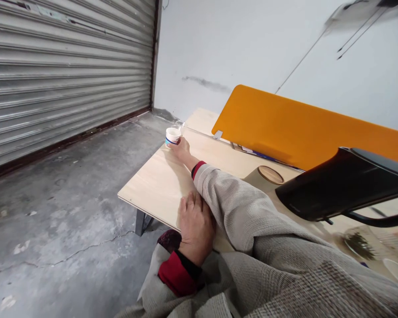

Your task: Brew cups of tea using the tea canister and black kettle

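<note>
At the far left end of the table (152, 183), my right hand (181, 149) is closed around a white paper cup (173, 133) with a blue band. The cup stands upright with its mouth up; whether its base touches the table is hard to make out. Just behind it is a clear, see-through vessel (180, 124), partly hidden by the cup. My left hand (197, 223) lies palm down with fingers stretched out on the near edge of the table, under my right forearm, holding nothing.
To the right stands a large black jug (348, 185) with a handle, beside a canister with a wooden lid (271, 175). Dark dried leaves (360, 245) lie at the lower right. An orange divider panel (295, 128) runs along the table. Left are concrete floor and a roller shutter (69, 75).
</note>
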`<state>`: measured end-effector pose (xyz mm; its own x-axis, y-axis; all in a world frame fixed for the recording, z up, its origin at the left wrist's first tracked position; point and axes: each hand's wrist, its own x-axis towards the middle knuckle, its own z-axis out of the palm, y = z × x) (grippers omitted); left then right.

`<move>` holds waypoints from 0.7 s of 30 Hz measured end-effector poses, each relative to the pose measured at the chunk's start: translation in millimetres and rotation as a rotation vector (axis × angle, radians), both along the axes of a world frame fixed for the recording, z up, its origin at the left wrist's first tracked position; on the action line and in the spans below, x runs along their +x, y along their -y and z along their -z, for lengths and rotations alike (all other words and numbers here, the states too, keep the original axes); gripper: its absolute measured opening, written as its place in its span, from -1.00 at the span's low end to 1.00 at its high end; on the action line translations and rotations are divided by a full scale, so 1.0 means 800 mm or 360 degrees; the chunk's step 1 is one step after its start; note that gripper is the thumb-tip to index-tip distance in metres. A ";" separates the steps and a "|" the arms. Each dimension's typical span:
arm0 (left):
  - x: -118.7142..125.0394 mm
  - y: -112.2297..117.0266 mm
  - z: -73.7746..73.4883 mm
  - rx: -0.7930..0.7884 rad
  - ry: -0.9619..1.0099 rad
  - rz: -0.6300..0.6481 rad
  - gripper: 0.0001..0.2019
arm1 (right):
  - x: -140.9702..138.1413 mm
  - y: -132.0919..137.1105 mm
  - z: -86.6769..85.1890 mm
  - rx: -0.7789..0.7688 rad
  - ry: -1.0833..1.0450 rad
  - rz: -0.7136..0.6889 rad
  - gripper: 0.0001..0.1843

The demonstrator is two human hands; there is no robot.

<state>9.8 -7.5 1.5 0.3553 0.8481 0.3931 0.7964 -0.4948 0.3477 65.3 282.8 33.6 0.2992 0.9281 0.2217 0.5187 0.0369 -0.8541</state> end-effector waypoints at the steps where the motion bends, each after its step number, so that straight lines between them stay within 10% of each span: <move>1: -0.001 0.000 0.000 0.0003 0.0005 0.0000 -0.53 | 0.002 0.005 -0.003 -0.0023 0.0002 0.0006 -0.57; 10: -0.009 -0.007 -0.009 -0.0091 -0.0096 0.0056 -0.52 | 0.042 0.113 -0.040 0.0034 -0.0124 -0.0217 -0.31; 17: -0.007 -0.018 -0.007 -0.0043 -0.0096 0.0054 -0.50 | 0.101 0.337 -0.042 0.0174 0.0154 -0.0418 -0.46; 21: -0.009 -0.022 -0.010 0.0018 -0.0057 0.0161 -0.43 | 0.155 0.463 -0.028 0.0132 0.0284 -0.0146 -0.47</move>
